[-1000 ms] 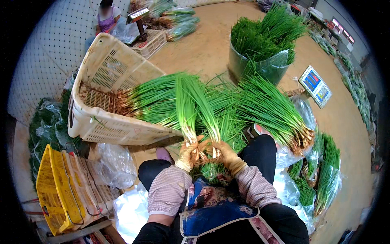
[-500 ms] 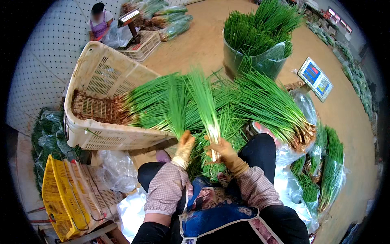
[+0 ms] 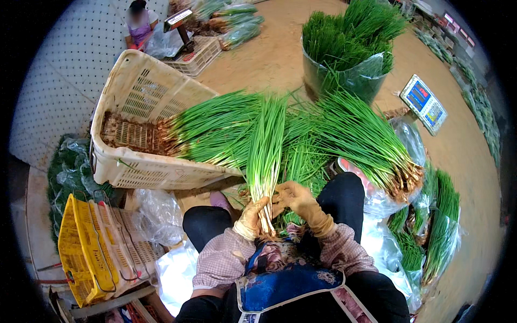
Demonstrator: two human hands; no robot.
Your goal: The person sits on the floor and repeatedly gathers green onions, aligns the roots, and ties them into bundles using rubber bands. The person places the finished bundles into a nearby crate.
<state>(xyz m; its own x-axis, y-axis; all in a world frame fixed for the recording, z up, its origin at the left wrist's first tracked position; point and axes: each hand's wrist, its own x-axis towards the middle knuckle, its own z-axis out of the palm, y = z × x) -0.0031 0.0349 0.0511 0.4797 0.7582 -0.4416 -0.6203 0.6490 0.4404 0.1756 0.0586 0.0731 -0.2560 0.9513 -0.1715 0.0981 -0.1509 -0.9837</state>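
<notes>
My gloved left hand [image 3: 250, 218] grips an upright bunch of green onions [image 3: 265, 151] near its white stems and roots. Beside it, my gloved right hand [image 3: 293, 202] has fingers apart and slightly bent at the right edge of the stems, not closed round them. Behind the bunch, more onions [image 3: 210, 129] lie with roots inside a tilted cream crate [image 3: 137, 167], over loose green leaves [image 3: 301, 156]. A further pile of onions [image 3: 361, 140], roots toward the lower right, lies right of my hands.
A seated person [image 3: 140, 29] is by a scale [image 3: 177, 20] at the back left. A bagged green bundle [image 3: 344, 78] stands behind, a scale display [image 3: 423, 105] at right. Yellow crates [image 3: 81, 253] and plastic bags [image 3: 156, 212] are lower left; bagged onions [image 3: 441, 226] lie right.
The two held clusters now appear as one bunch in my left hand, lowered toward my lap. My right hand has loosened its grip and sits just right of the stems.
</notes>
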